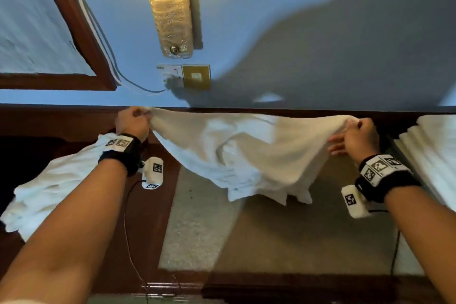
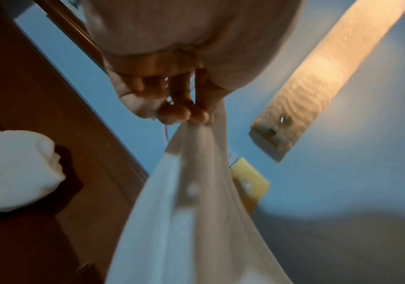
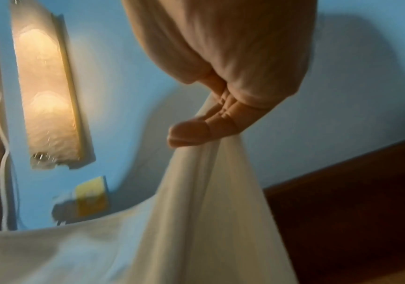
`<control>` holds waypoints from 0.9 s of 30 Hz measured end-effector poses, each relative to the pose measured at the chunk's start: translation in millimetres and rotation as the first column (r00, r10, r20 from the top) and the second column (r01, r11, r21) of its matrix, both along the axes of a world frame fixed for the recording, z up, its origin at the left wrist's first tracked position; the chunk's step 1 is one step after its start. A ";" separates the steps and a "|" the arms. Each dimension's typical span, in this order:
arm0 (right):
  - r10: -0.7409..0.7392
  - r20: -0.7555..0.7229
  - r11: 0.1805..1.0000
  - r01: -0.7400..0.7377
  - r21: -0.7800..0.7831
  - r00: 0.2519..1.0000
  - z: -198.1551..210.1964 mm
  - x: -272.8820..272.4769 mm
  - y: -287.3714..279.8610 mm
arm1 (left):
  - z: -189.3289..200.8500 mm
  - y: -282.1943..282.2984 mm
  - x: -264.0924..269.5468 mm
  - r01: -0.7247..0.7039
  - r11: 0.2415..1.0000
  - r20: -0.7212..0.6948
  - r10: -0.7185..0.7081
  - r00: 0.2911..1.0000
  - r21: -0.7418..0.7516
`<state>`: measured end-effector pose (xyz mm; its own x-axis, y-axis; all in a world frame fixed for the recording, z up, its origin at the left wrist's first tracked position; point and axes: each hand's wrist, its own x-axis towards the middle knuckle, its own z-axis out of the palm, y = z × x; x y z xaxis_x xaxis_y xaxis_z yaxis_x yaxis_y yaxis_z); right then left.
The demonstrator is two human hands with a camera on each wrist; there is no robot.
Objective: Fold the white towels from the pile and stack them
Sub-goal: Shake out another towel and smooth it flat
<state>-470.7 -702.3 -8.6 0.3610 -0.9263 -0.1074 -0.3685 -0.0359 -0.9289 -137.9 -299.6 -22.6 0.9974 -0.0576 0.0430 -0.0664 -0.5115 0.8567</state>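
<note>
Above the counter (image 1: 197,229), the towel (image 1: 246,155) hung stretched between the left hand (image 1: 132,119) and right hand (image 1: 357,137), each hand's fingers pinched on a top corner, likely to spread it flat for folding.

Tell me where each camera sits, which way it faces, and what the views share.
Head: worn high, looks forward and down; both forearms, left hand and right hand hold the white towel spread between them.
Left wrist: looks along the hand at fingers pinching a towel corner.
Right wrist: looks along fingers gripping the other corner.
Shared: all show the towel, wall lamp and blue wall.
</note>
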 end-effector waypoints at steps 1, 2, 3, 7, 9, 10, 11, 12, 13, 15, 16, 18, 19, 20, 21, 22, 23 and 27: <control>-0.019 0.042 1.000 0.018 0.019 0.999 12.0 -4.1 -11.3 | 15.9 1.0 0.8 -0.019 0.998 -0.024 0.018 1.000 -0.051; -0.034 0.093 0.998 0.030 0.050 0.995 26.2 -10.5 -18.6 | 25.8 0.7 3.9 -0.033 0.994 -0.031 0.030 0.999 -0.100; -0.043 0.141 0.997 0.033 0.072 0.989 39.3 -17.7 -25.9 | 42.2 -1.5 -3.3 -0.033 0.989 -0.031 0.029 0.999 -0.141; -0.144 0.286 0.990 0.139 0.036 0.947 89.6 -55.9 -34.2 | 106.9 -10.1 -52.6 -0.079 0.955 0.048 0.097 0.994 -0.287; -0.214 0.295 0.973 0.230 -0.020 0.931 91.8 -75.3 -66.3 | 114.9 2.2 -39.8 -0.102 0.912 0.032 0.125 0.992 -0.398; -0.225 0.287 0.964 0.256 -0.075 0.931 92.5 -85.3 -80.4 | 94.3 13.2 11.4 -0.104 0.890 0.077 0.153 0.985 -0.443; -0.226 0.295 0.955 0.270 -0.120 0.929 92.1 -93.1 -94.2 | 87.2 23.0 42.3 -0.119 0.888 0.121 0.191 0.974 -0.444; -0.231 0.327 0.950 0.285 -0.126 0.916 95.0 -102.6 -99.5 | 97.0 31.1 39.5 -0.148 0.899 0.143 0.224 0.964 -0.413; -0.248 0.360 0.941 0.311 -0.130 0.899 112.1 -116.5 -78.7 | 107.1 35.6 29.1 -0.150 0.870 0.194 0.268 0.944 -0.470; -0.307 0.445 0.914 0.391 -0.108 0.841 140.9 -142.7 -38.5 | 118.7 40.6 -5.5 -0.169 0.863 0.226 0.306 0.925 -0.476; -0.320 0.476 0.900 0.419 -0.116 0.819 151.2 -156.2 -21.8 | 134.5 40.8 -49.4 -0.193 0.880 0.209 0.307 0.929 -0.433; -0.338 0.536 0.875 0.468 -0.123 0.773 161.4 -180.7 -7.2 | 174.4 39.1 -163.4 -0.199 0.890 0.222 0.309 0.925 -0.411; -0.335 0.567 0.867 0.481 -0.128 0.753 161.6 -191.8 -7.3 | 180.9 42.5 -186.5 -0.173 0.874 0.227 0.301 0.926 -0.453; -0.335 0.586 0.849 0.506 -0.150 0.737 164.2 -203.0 -1.1 | 184.4 46.2 -205.5 -0.174 0.865 0.246 0.318 0.916 -0.470; -0.338 0.597 0.839 0.521 -0.160 0.728 166.5 -211.3 3.0 | 186.1 52.9 -217.1 -0.175 0.860 0.239 0.320 0.917 -0.480; -0.342 0.619 0.827 0.539 -0.159 0.707 166.3 -215.9 3.6 | 182.7 59.2 -214.0 -0.176 0.844 0.222 0.325 0.919 -0.506; -0.339 0.645 0.814 0.557 -0.164 0.685 173.2 -224.9 15.5 | 182.3 67.4 -216.5 -0.172 0.826 0.227 0.338 0.914 -0.536; -0.295 0.731 0.810 0.566 -0.150 0.616 190.0 -244.5 32.8 | 174.6 106.5 -168.4 -0.201 0.820 0.270 0.392 0.880 -0.536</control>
